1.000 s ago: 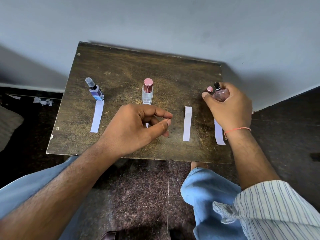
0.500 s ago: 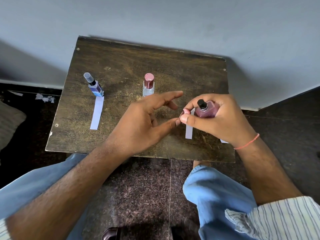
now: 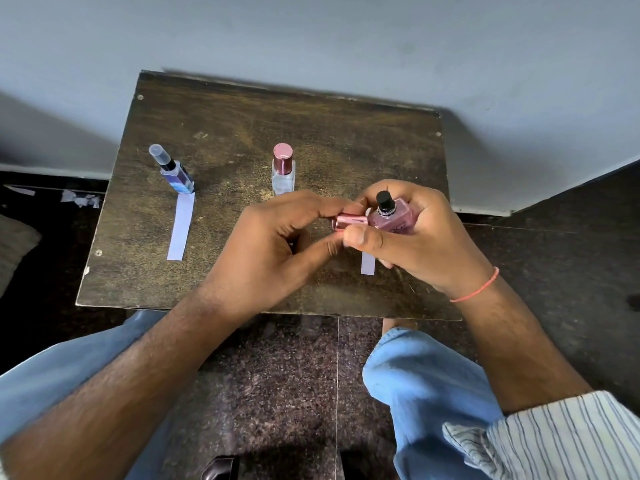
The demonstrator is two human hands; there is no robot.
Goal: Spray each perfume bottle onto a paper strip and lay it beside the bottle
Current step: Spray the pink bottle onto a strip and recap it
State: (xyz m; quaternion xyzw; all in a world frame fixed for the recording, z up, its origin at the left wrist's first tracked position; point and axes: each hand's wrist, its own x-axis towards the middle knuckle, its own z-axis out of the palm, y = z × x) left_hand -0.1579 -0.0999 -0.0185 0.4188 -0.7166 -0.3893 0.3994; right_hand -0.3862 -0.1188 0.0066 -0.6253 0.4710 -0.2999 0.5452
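My right hand grips a pink perfume bottle with a black spray nozzle, held above the table's middle right. Its pink metallic cap lies sideways between both hands; my left hand pinches it with thumb and fingers, while my right thumb touches it too. A blue bottle with a clear cap stands at the left, a white paper strip lying in front of it. A clear bottle with a pink cap stands in the middle. Another strip's end shows below my right hand.
The small dark wooden table stands against a pale blue wall. Dark stone floor surrounds it. Paper scraps lie on the floor at the left. My knees in blue jeans are just below the table's front edge.
My right hand carried the pink bottle from the table's right edge to the middle. My left hand moved right to meet it and now pinches the cap.
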